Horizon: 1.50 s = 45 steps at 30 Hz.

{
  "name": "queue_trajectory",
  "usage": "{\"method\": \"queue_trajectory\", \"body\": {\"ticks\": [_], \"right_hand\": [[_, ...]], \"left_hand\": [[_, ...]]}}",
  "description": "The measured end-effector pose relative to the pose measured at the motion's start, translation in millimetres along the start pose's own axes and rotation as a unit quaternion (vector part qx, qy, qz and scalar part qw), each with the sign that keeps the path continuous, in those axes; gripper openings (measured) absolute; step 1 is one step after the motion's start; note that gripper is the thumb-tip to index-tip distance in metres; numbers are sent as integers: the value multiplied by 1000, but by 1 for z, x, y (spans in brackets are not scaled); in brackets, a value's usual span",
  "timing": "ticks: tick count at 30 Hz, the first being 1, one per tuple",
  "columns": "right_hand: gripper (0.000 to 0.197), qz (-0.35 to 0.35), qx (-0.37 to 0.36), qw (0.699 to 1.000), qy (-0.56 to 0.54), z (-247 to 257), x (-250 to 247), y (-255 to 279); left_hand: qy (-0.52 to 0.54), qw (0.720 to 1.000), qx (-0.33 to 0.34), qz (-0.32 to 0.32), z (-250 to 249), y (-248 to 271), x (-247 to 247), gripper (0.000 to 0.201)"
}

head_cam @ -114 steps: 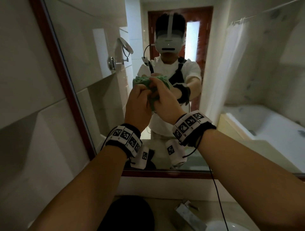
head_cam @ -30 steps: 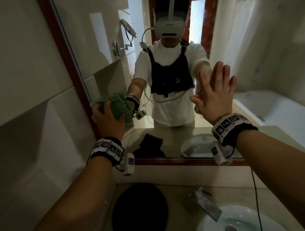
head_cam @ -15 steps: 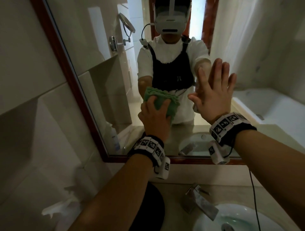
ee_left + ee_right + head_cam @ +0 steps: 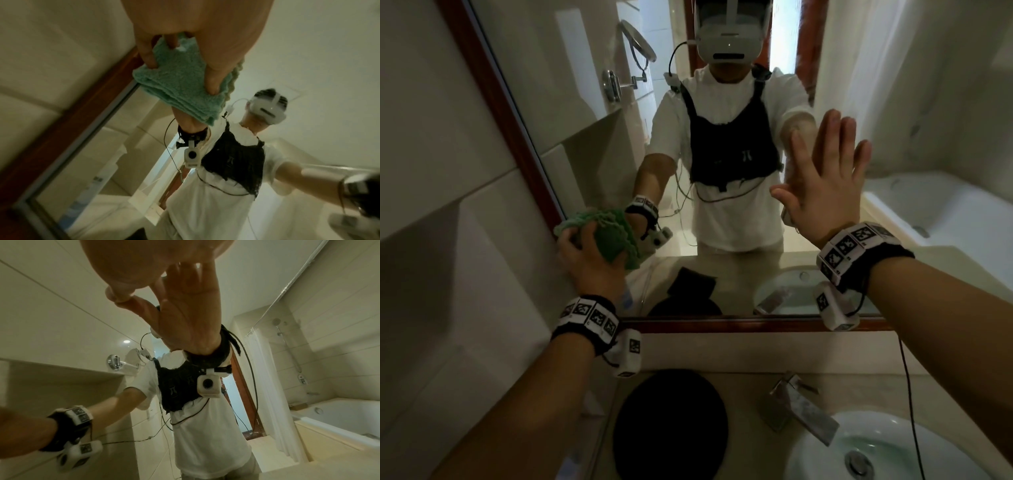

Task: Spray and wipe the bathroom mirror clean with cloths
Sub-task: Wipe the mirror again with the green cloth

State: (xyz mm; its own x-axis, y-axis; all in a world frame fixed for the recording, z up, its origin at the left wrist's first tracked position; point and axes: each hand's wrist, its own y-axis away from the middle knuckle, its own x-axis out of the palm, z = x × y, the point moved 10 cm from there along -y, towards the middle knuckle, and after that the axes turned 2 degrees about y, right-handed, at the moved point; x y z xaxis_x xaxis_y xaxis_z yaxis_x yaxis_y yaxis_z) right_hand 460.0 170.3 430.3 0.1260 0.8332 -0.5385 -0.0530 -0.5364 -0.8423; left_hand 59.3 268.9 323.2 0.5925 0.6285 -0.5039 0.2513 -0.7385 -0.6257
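Observation:
The bathroom mirror (image 4: 571,89) has a red-brown wooden frame (image 4: 493,102). My left hand (image 4: 585,260) grips a folded green cloth (image 4: 609,240) and presses it on the glass at the lower left, right beside the frame. In the left wrist view the thumb and fingers of that hand (image 4: 185,24) curl round the cloth (image 4: 180,84). My right hand (image 4: 822,185) lies flat on the glass at the right with its fingers straight, holding nothing. The right wrist view shows this hand (image 4: 133,264) meeting its own reflection at the fingertips.
Below the mirror runs a stone counter with a white basin (image 4: 825,455) at the right, a metal tap (image 4: 801,407) behind it and a black round object (image 4: 671,425) in the middle. A tiled wall (image 4: 431,205) closes the left side. A bottle's reflection (image 4: 96,180) shows low in the glass.
My left hand has swept the green cloth from the middle of the mirror down to its lower left by the frame. My right hand has stayed flat on the glass.

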Motion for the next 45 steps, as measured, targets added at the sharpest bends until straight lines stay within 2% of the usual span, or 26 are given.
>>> {"method": "queue_trajectory", "body": {"ticks": [6,9,13,18,21,26,32,37,45], "right_hand": [[81,-4,-2,1000,9,0,2,0],[81,-1,-1,1000,11,0,4,0],[81,-3,-2,1000,7,0,4,0],[81,10,0,1000,10,-1,5,0],[81,14,-1,1000,17,-1,4,1],[80,18,0,1000,17,-2,5,1],[80,19,-2,1000,19,-3,6,1],[79,20,-2,1000,12,-4,7,1],[79,30,-7,999,-14,1,-4,4]], "left_hand": [[1,1000,-4,-6,-18,15,8,75],[10,1000,25,4,-43,28,22,78],[35,996,84,19,-99,51,44,79],[3,984,165,66,-184,81,74,69],[-11,979,192,69,-218,92,81,65],[-10,978,200,63,-209,81,75,64],[25,993,115,-19,-178,20,25,71],[17,995,95,-27,-181,18,20,71],[-11,982,184,29,-242,49,41,66]]}}
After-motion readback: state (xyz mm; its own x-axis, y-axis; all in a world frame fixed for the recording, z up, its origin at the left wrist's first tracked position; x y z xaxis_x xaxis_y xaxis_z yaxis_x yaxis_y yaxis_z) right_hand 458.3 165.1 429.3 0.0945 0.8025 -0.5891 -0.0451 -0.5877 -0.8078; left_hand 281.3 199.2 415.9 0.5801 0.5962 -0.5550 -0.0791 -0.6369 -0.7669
